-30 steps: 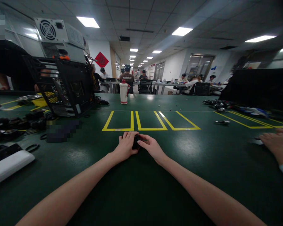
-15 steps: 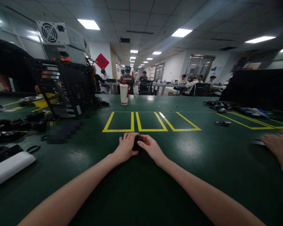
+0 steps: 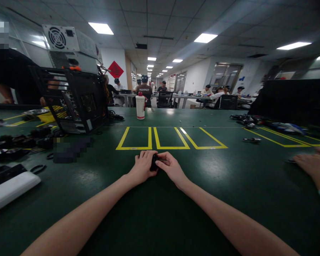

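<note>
A small black object, its kind unclear, is on the green table just in front of the taped rectangles. Over its left side and top, my left hand is wrapped with the fingers closed. From the right, my right hand pinches at the object's edge with thumb and fingertips. Most of the object is hidden by my fingers.
Three yellow tape outlines lie beyond my hands, with a white bottle behind. To the left stand an open black computer case and a white long box. A metal tool and another person's hand are at right.
My hands and the black object stay almost in place, the right fingers shifting only slightly. At the right, the other person's hand has moved a little to the left.
</note>
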Available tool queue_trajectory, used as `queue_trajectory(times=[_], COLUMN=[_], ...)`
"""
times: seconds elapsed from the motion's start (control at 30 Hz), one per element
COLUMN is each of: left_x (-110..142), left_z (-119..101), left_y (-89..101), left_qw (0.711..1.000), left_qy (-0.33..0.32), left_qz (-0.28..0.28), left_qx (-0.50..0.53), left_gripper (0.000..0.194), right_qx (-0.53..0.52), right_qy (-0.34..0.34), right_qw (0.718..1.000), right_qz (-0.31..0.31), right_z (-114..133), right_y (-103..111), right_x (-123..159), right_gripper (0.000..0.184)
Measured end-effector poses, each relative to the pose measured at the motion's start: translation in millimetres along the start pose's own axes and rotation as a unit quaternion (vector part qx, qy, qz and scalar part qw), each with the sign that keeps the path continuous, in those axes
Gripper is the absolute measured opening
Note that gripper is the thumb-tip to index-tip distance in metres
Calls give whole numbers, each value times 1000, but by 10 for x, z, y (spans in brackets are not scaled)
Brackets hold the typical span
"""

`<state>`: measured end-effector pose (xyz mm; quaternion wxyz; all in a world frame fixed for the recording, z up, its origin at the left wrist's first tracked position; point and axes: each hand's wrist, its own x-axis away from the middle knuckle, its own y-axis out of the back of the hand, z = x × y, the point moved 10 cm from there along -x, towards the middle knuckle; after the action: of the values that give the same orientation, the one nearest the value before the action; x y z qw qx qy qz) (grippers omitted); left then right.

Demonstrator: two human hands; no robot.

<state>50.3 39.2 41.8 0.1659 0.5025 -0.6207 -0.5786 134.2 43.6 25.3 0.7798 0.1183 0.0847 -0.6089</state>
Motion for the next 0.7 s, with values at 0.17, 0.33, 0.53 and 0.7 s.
queue_trajectory(times=[0.17, 0.33, 0.53, 0.7], left_x=[-9, -1, 1, -7], left_z=[4, -7, -1, 6], left_y=[-9, 4, 1, -12], left_qw=[1000, 1000, 1000, 1000], left_qy=[9, 8, 7, 11], left_qz=[10, 10, 10, 19], left_qx=[-3, -10, -5, -3], left_gripper=[59, 59, 57, 61], right_qx=[1, -21, 13, 20], right_qy=[-47, -15, 3, -44], right_qw=[999, 999, 1000, 999], right_qz=[10, 32, 9, 8], right_z=[-127, 31, 54, -101], right_y=[7, -73, -23, 6], right_x=[-29, 24, 14, -12], right_gripper=[33, 28, 21, 33])
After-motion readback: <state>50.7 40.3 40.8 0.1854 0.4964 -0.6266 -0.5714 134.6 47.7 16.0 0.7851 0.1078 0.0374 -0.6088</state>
